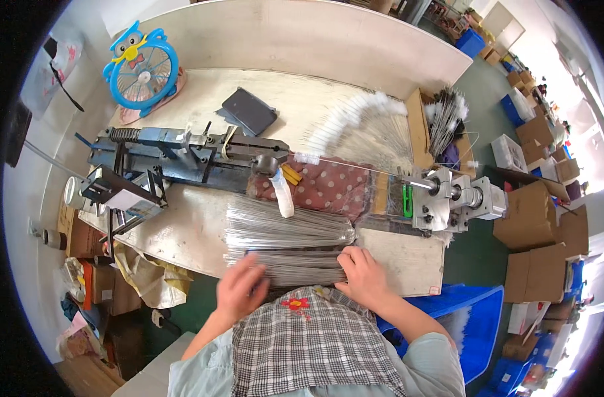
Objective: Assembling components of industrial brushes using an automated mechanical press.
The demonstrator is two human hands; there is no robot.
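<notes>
Wires (305, 268): lying at the worktop's (404, 255) front edge, running left to right between the hands, just beside the apron (315, 344).
Far bundle (289, 225): lying just beyond, its right ends gathering tightly and its left ends spreading wider.
Left hand (242, 284): curling its fingers at the left ends; it is showing blurred, so I cannot tell whether it is gripping.
Right hand (361, 272): bending fingers and thumb about the right ends, touching them; whether it is closing firmly, I cannot tell.
Pressure: light, level pushing from both sides would probably be evening the tips without bowing such thin strands.
Direction: holding strands parallel should be preventing crossings with the far bundle.
Cloth: the apron is sitting close, so stray tips could be snagging there.
</notes>
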